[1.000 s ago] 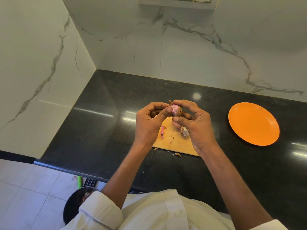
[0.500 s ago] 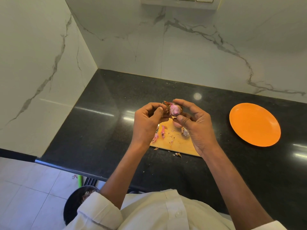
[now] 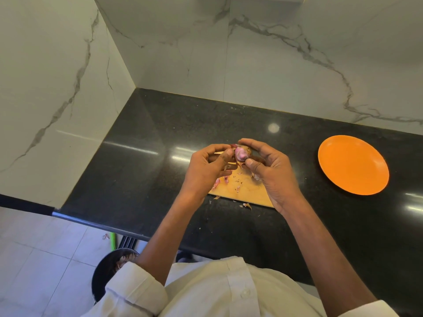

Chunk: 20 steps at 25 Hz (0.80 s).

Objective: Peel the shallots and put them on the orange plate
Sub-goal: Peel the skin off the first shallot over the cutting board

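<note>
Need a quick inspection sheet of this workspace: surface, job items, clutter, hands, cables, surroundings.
Surface: black countertop, glossy.
Job's things: shallot, partly peeled, held above the cutting board; orange plate bare, to the right.
Clutter: peel scraps on the board and counter.
Grippers: left hand and right hand both pinch the shallot.
Cables: nothing seen.
Surroundings: marble walls; dark bin on the floor.

A black, glossy, speckled surface (image 3: 160, 170) is seen, set into a corner of white marbled walls. A wooden cutting board (image 3: 247, 191) is laid on it, strewn with pink peel scraps (image 3: 225, 179). Some scraps are scattered just off the board's near edge. An orange plate (image 3: 353, 164) is placed well apart, to the right.
</note>
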Motion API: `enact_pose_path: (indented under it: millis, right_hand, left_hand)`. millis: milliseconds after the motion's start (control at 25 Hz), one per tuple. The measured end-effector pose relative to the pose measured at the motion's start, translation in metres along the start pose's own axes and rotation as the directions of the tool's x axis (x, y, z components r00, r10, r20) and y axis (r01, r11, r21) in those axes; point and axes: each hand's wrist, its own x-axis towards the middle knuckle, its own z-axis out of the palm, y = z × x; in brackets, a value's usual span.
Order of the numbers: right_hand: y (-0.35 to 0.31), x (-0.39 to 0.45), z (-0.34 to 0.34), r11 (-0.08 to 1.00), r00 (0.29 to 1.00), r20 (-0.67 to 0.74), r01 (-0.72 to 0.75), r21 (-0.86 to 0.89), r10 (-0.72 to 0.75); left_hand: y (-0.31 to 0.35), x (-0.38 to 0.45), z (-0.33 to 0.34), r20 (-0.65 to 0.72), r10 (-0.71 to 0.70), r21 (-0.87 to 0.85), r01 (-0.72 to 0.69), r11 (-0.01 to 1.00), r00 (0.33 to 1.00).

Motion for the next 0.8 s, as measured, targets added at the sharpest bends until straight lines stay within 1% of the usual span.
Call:
enact_pose_path:
  millis: [160,320,400,560,800]
  right_hand:
    - [0.005,-0.002,0.000,1.000,0.998,0.070,-0.003,-0.002,0.003]
    - [0.006,-0.002,0.001,1.000,0.997,0.074,-0.006,-0.030,0.008]
    - [0.005,-0.002,0.002,0.999,0.998,0.060,-0.001,-0.047,0.003]
    - [0.006,0.001,0.004,0.995,0.999,0.042,0.009,-0.101,-0.005]
    - [0.009,0.003,0.011,0.996,0.999,0.024,0.024,-0.090,-0.022]
  left_hand:
    - [0.001,-0.006,0.000,0.085,-0.027,-0.068,0.033,0.997,0.996]
    - [0.004,-0.007,-0.005,0.137,-0.027,-0.051,0.034,0.998,0.990]
    - [0.006,-0.006,-0.004,0.140,-0.040,-0.039,0.046,0.998,0.989]
    - [0.010,-0.002,0.001,0.085,-0.103,-0.063,0.108,0.992,0.991]
    - [0.012,0.005,0.011,-0.026,-0.145,-0.085,0.142,0.986,0.989]
